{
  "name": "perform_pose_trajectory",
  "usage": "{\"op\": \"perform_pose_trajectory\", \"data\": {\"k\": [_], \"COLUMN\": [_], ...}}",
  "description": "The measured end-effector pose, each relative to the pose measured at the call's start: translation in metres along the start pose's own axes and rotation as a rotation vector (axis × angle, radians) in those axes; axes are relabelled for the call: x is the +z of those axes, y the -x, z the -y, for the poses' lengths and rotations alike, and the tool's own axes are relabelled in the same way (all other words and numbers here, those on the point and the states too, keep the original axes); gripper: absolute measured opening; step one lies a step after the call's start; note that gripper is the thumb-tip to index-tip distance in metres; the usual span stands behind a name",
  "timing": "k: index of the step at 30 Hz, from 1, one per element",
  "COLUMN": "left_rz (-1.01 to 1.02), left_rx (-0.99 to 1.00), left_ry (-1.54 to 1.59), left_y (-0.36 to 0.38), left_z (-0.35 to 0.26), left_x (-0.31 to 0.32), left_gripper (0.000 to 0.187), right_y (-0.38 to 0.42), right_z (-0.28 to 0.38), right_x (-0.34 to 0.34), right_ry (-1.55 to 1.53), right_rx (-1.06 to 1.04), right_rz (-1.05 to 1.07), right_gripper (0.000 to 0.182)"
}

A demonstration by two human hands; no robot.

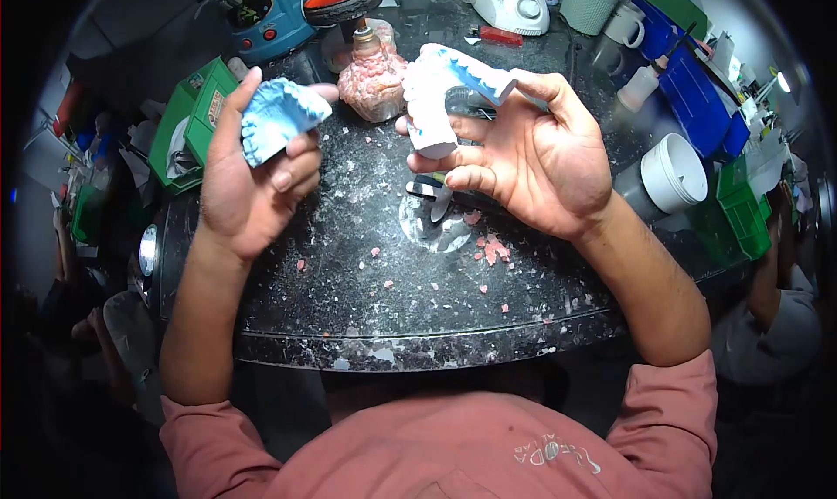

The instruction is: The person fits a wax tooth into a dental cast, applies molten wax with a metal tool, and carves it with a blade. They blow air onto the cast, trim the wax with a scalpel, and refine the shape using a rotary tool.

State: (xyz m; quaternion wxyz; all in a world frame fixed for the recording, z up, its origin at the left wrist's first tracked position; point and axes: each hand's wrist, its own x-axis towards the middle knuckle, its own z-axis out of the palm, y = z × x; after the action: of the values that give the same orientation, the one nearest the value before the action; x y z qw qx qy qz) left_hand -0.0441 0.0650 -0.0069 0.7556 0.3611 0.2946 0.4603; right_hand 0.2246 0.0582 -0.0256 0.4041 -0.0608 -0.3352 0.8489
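Observation:
My left hand [235, 204] is closed around a light blue dental cast [277, 119], with its row of teeth along the left and top edges. Held up in my right hand [551, 167] is a white horseshoe-shaped dental cast [429, 119], gripped between the thumb and fingers. The two casts are apart. Behind them stands a glass burner [373, 85] coated in pink wax, with a red-lined round dish [343, 0] above it. Below my right hand lie small hand tools [441, 204], partly hidden by its fingers.
Pink wax scraps [493, 250] dot the dark bench [349, 294]. Green bins [193, 119] are at left, a white tub [673, 174] and blue bin [693, 85] at right. At the back stand a blue machine [266, 28] and white device [510, 3]. Other people sit on both sides.

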Motion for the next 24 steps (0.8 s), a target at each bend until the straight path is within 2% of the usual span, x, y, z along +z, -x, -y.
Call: {"op": "perform_pose_trajectory", "data": {"k": [4,5,6,8,10,12,13,14,18,21,24], "left_rz": [-0.008,0.066,0.027,-0.034,0.076,0.188,0.148,0.108,0.136,0.147,0.132], "left_rx": [-0.107,-0.136,-0.153,-0.118,-0.11,-0.025,0.075,0.174,0.478,0.526,0.527], "left_ry": [0.107,0.077,0.099,0.062,0.077,-0.022,-0.075,-0.128,-0.451,-0.553,-0.666], "left_y": [0.002,0.005,0.008,0.011,0.007,0.003,0.005,0.006,0.015,0.015,0.018], "left_z": [0.019,0.02,0.019,0.022,0.025,0.029,0.034,0.041,0.053,0.055,0.054], "left_x": [0.005,0.003,0.009,0.011,0.006,0.004,0.009,0.015,0.026,0.027,0.031], "left_gripper": [0.069,0.072,0.065,0.065,0.064,0.063,0.062,0.061,0.064,0.077,0.083], "right_y": [0.0,-0.001,-0.001,0.0,0.0,0.0,0.001,0.003,0.008,0.007,0.006], "right_z": [-0.002,-0.003,-0.004,-0.004,-0.008,-0.015,-0.017,-0.015,-0.033,-0.037,-0.039], "right_x": [0.002,0.002,0.002,0.003,0.008,0.011,0.018,0.023,0.032,0.031,0.033], "right_ry": [0.002,0.012,0.008,0.033,0.058,0.24,0.499,0.731,1.274,1.459,1.506], "right_rx": [-0.021,-0.02,-0.019,-0.035,-0.035,-0.205,-0.259,-0.28,-0.546,-0.71,-0.74], "right_rz": [0.013,0.006,0.01,-0.032,-0.071,-0.089,-0.215,-0.205,-0.189,-0.084,-0.085], "right_gripper": [0.061,0.061,0.061,0.06,0.06,0.059,0.067,0.074,0.085,0.083,0.078]}}
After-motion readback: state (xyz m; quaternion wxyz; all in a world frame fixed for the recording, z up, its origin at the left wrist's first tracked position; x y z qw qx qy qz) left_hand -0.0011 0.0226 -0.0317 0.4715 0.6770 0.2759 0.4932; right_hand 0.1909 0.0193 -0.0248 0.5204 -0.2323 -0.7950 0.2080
